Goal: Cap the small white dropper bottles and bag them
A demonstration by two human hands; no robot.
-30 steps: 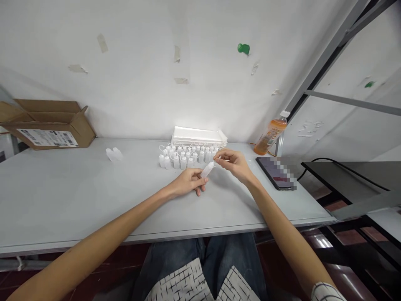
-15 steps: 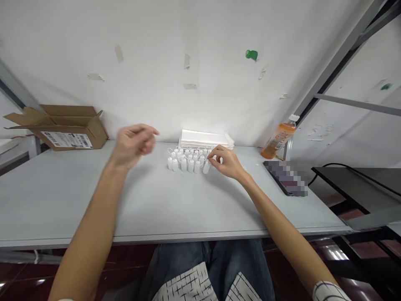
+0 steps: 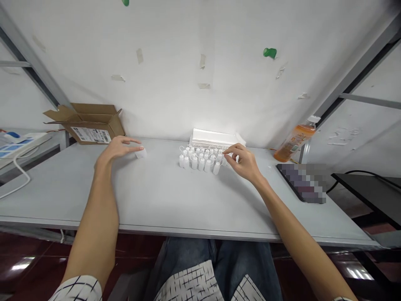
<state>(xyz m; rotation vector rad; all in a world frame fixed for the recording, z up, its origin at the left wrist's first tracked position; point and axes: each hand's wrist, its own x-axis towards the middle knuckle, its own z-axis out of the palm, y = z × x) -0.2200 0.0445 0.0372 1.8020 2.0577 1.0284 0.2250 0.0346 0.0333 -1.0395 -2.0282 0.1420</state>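
Observation:
Small white plastic bottles with looped caps stand close together in rows at the middle of the table. At their right end my right hand is closed in a pinch, with a small white bottle at its fingertips, partly hidden by them. One bottle stands at the front right corner of the group. Over on the left, my left hand has its fingers stretched and apart. Its lower fingertip touches a small white piece on the table, whose kind I cannot make out.
Behind the bottles lies a stack of white trays or sheets against the wall. An open cardboard box stands back left. To the right are an orange drink bottle and a blurred dark phone-like slab. The table's front edge runs before my lap.
My left hand has gone from a curled, raised pose to stretched fingers at the white piece. My right hand has moved slightly right from the front corner bottle. The view has swung left.

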